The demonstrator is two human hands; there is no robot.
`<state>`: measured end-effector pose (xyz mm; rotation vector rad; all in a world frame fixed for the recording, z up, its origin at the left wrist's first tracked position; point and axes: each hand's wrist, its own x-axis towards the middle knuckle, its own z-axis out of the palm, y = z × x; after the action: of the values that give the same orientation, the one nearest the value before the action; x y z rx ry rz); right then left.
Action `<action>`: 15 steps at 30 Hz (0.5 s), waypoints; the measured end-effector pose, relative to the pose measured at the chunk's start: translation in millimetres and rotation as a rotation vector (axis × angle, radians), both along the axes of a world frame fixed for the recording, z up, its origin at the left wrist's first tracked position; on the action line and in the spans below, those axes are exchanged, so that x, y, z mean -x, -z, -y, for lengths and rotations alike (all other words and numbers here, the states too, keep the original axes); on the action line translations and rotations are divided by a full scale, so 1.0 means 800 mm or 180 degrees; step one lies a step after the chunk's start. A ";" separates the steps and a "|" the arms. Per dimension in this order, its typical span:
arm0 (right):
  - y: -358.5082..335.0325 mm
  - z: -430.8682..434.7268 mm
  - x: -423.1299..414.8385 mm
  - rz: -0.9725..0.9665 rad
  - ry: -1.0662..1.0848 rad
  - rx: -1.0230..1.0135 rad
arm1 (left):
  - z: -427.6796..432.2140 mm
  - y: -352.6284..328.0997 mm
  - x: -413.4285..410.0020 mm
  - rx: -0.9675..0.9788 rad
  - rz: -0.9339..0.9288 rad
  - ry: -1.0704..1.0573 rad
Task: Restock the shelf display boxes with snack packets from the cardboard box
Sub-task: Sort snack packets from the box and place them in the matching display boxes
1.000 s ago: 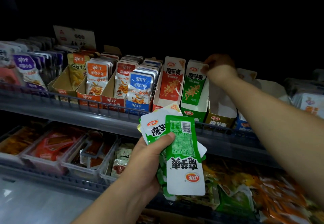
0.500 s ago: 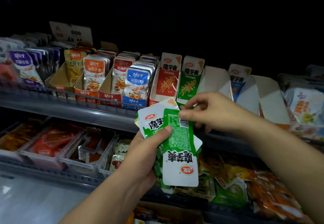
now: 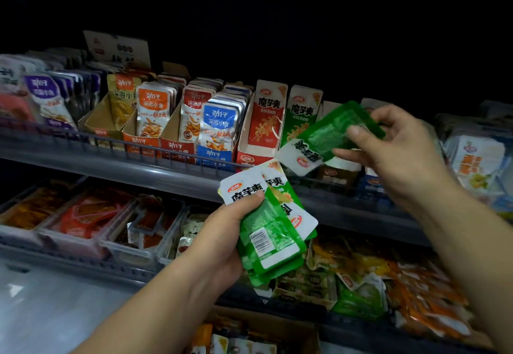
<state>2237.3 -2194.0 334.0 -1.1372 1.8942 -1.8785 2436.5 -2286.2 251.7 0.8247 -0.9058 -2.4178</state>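
Note:
My left hand (image 3: 222, 231) grips a stack of green-and-white snack packets (image 3: 269, 231) in front of the lower shelf. My right hand (image 3: 388, 148) pinches a single green packet (image 3: 330, 137), tilted, in front of the green display box (image 3: 302, 115) on the upper shelf. A red display box (image 3: 266, 120) stands just left of the green one. At the bottom edge the cardboard box (image 3: 258, 334) shows its rim, with packets inside.
The upper shelf rail (image 3: 138, 156) fronts display boxes of orange, red and blue fish snacks (image 3: 216, 129) to the left. Clear bins of red snacks (image 3: 83, 220) fill the lower shelf; loose yellow and orange packets (image 3: 410, 292) lie at the right.
My right hand came down from the green display box to the stack, took the top green packet and lifted it up and right toward the box. The left hand kept its stack.

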 end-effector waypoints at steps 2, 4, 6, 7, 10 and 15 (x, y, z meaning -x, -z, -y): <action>0.013 -0.006 -0.017 -0.0149 -0.0341 -0.0046 | -0.001 -0.002 -0.001 -0.0143 0.0028 0.0047; 0.031 -0.016 -0.035 -0.0551 -0.0763 -0.0380 | -0.002 -0.003 -0.001 -0.0216 0.0049 0.0103; 0.046 -0.026 -0.050 -0.0599 -0.1193 -0.0627 | -0.004 -0.004 -0.001 -0.0259 -0.0029 0.0116; 0.051 -0.029 -0.057 -0.0539 -0.1381 -0.0682 | -0.004 -0.004 0.000 -0.0280 -0.0094 0.0105; 0.068 -0.027 -0.065 -0.0583 -0.1375 -0.0772 | -0.003 -0.001 0.001 -0.0339 -0.0213 0.0063; 0.081 -0.008 -0.063 -0.0726 -0.0937 -0.0897 | -0.005 0.008 0.004 -0.0219 -0.0112 0.0078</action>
<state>2287.8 -2187.8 269.4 -1.4853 1.9017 -1.3293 2433.0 -2281.9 245.3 0.7974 -0.8282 -2.4892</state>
